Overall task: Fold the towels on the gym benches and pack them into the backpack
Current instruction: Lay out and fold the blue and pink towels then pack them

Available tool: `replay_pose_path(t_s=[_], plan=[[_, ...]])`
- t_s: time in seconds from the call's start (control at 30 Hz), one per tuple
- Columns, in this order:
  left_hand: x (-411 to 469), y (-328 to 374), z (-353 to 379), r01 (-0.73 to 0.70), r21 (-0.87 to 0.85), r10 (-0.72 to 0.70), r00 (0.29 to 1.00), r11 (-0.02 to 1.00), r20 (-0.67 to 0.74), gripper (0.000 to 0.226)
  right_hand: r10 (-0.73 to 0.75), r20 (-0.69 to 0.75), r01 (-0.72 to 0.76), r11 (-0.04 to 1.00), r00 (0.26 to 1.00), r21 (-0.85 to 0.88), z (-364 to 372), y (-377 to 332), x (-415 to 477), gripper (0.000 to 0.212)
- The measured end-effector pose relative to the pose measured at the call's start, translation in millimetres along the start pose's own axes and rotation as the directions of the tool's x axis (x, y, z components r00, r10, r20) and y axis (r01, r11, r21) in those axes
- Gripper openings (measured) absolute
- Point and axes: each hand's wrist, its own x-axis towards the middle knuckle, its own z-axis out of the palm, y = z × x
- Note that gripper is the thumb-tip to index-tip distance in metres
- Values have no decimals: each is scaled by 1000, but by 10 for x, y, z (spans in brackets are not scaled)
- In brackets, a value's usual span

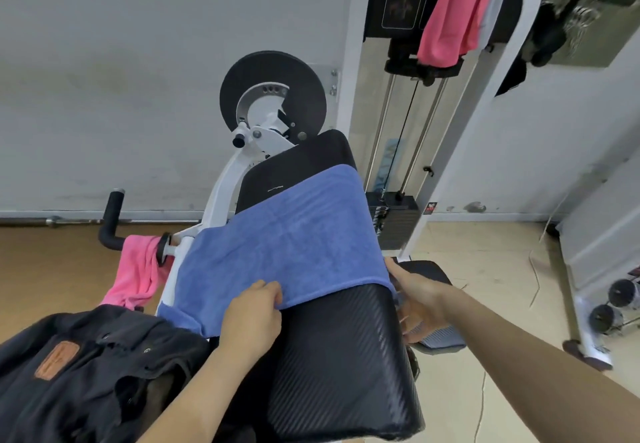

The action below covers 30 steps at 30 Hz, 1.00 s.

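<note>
Both pinch the limp-looking blue towel point(287, 234): left grip point(252, 318) mid-edge, right grip point(419, 300) the near right corner; corners should hold best.

Tight left, roomy right
Black backpack point(86, 366) crowds the left edge of the counter point(346, 356); right side opens onto bare floor point(491, 269), weight stack point(394, 224) blocking farther back.

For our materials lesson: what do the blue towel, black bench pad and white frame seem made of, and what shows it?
Blue towel: probably terry or microfibre cloth; matte, fuzzy nap, drapes softly.
Black bench pad: likely vinyl over padding; slight sheen, fine diagonal ribbing.
White frame: seemingly painted metal; smooth, glossy tube.
</note>
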Motion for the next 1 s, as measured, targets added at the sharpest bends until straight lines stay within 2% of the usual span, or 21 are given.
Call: replay_pose_path(t_s=[0.07, 0.1, 0.17, 0.2, 0.23, 0.27, 0.33, 0.37, 0.4, 0.43, 0.53, 0.63, 0.73, 0.8, 0.87, 0.9, 1.0], plan=[[-5, 40, -55, 22, 53, -25, 998, 998, 60, 17, -47, 65, 34, 983, 997, 180, -14, 47, 71, 80], [-9, 63, -101, 41, 83, -49, 994, 996, 100, 18, -91, 47, 76, 962, 995, 261, -6, 55, 120, 70], [-7, 120, -212, 39, 174, -69, 984, 984, 166, 19, -191, -76, 205, 893, 979, 402, -3, 20, 220, 36], [1, 157, -263, 25, 226, -63, 985, 974, 164, 19, -238, -170, 291, 832, 956, 473, -33, -8, 289, 22], [15, 198, -301, 13, 229, -41, 992, 973, 117, 20, -265, -266, 371, 759, 927, 535, -86, -47, 339, 16], [32, 253, -320, -12, 160, 4, 999, 987, 49, 22, -275, -347, 436, 683, 897, 586, -158, -98, 355, 20], [69, 453, -299, -152, -160, 145, 988, 975, -49, 23, -290, -406, 497, 578, 867, 647, -308, -193, 319, 23], [83, 591, -270, -236, -291, 228, 972, 927, -62, 21, -309, -386, 494, 568, 869, 658, -358, -212, 279, 18], [81, 751, -243, -312, -331, 316, 948, 891, -45, 21, -332, -351, 483, 573, 875, 662, -390, -211, 245, 11], [72, 917, -205, -379, -289, 391, 920, 879, -19, 25, -354, -315, 471, 584, 881, 661, -409, -179, 199, 8], [57, 1327, -41, -448, 14, 448, 893, 894, -34, 43, -374, -264, 449, 600, 889, 662, -457, -39, 49, 29], [114, 1593, 77, -402, 228, 423, 905, 887, -50, 38, -391, -254, 445, 545, 884, 710, -598, 113, 15, 36], [212, 1761, 94, -391, 385, 406, 913, 836, 45, 36, -391, -249, 436, 523, 886, 732, -694, 213, 58, 43], [240, 1828, 93, -407, 367, 427, 904, 836, 31, 40, -404, -219, 416, 503, 888, 757, -726, 268, 83, 49], [167, 1883, 77, -460, 245, 468, 883, 854, 27, 24, -421, -137, 353, 493, 897, 795, -739, 316, 85, 54], [127, 1884, 111, -470, 168, 474, 880, 867, 15, 12, -433, -86, 324, 513, 897, 795, -735, 330, 79, 52], [-7, 1869, 139, -463, -25, 463, 884, 886, 63, 12, -461, 59, 270, 614, 886, 741, -632, 315, 72, 39]])
